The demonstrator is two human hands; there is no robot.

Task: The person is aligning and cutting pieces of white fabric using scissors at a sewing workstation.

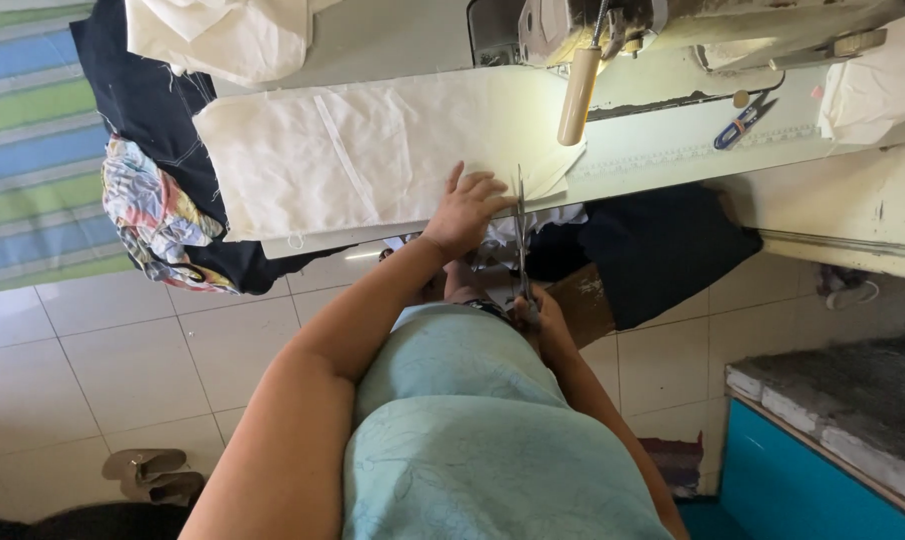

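Pale turquoise fabric covers the person's lap at 6 o'clock, nearest the lens. Above it, the right hand is closed around the handles of long steel scissors, blades pointing toward 12 o'clock at the near edge of a cream rectangular cloth panel. The left hand lies flat, fingers spread, pressing that panel onto the pale bench just at 9 o'clock of the blades. Judging by the blades sitting only at the hem, cutting looks barely begun; nearly the whole panel remains uncut. A beige sewing machine stands at 1 o'clock, small blue snips beside it.
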